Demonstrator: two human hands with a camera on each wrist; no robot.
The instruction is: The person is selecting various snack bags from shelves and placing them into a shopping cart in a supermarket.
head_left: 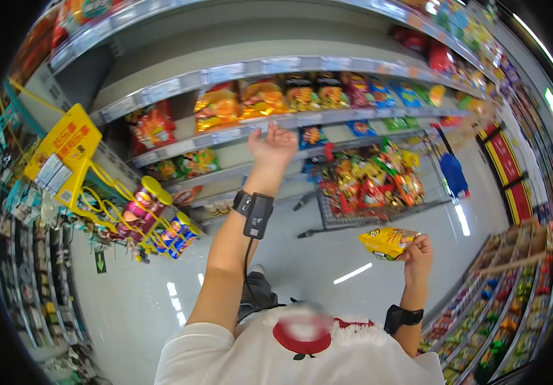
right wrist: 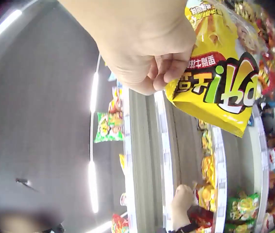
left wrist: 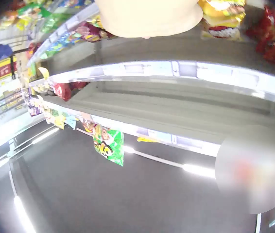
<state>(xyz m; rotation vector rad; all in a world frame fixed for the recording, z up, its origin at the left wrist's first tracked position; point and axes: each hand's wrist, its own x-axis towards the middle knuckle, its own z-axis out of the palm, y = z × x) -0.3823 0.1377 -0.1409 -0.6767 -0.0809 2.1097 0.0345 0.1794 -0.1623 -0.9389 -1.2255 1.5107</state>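
With thumb and fingers, my right hand point(head_left: 419, 253) pinches a yellow snack bag point(head_left: 384, 242) by its end, out over the floor. Large printed lettering shows on the yellow bag point(right wrist: 220, 87) in the right wrist view, where my right hand point(right wrist: 149, 46) grips its edge. My left hand point(head_left: 272, 146) is raised before the shelves, its fingers loosely bent and nothing in it. Behind its fingertips, orange-gold snack bags point(head_left: 262, 97) line a shelf. Only the pale underside of my left hand point(left wrist: 149, 19) appears at the top of the left wrist view.
A shopping cart point(head_left: 347, 221) heaped with snack bags point(head_left: 379, 176) stands against the shelves at right. A yellow display rack point(head_left: 106, 199) juts out at left. Red bags point(head_left: 153, 127) sit on the same shelf. More stocked shelves point(head_left: 501, 314) run along the lower right.
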